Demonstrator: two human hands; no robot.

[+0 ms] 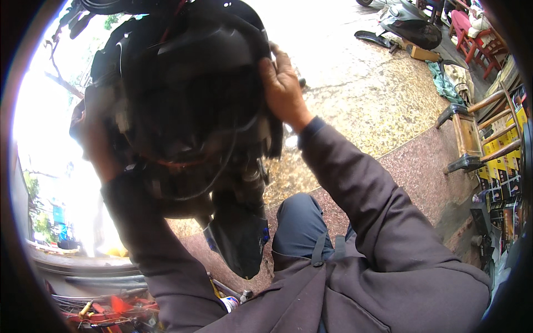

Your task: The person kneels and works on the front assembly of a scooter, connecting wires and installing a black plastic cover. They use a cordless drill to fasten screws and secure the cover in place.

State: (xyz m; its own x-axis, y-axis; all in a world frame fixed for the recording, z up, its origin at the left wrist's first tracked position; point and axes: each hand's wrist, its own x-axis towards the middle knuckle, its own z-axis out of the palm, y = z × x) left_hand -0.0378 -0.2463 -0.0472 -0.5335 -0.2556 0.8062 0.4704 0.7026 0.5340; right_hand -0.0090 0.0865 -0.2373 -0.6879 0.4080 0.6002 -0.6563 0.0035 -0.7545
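In front of me, filling the upper left, is a large black plastic panel [194, 72], apparently the front cover of a scooter, with thin wires or cables around it. My right hand [286, 91] grips its right edge, thumb on the near face and fingers along the rim. On the opposite side my left hand [91, 133] is closed around the edge, smeared by motion and partly in glare. Below the panel a black pointed front fender [239, 238] reaches down toward my knee. Shadow and blur hide the panel's details.
A wooden stool [468, 136] stands at the right beside yellow and black boxes [502, 172]. Farther back are a black plastic part [373, 39], a small cardboard box [423, 53], a green cloth [438, 83] and red chairs [488, 53]. Red-handled tools [111, 311] lie at the lower left.
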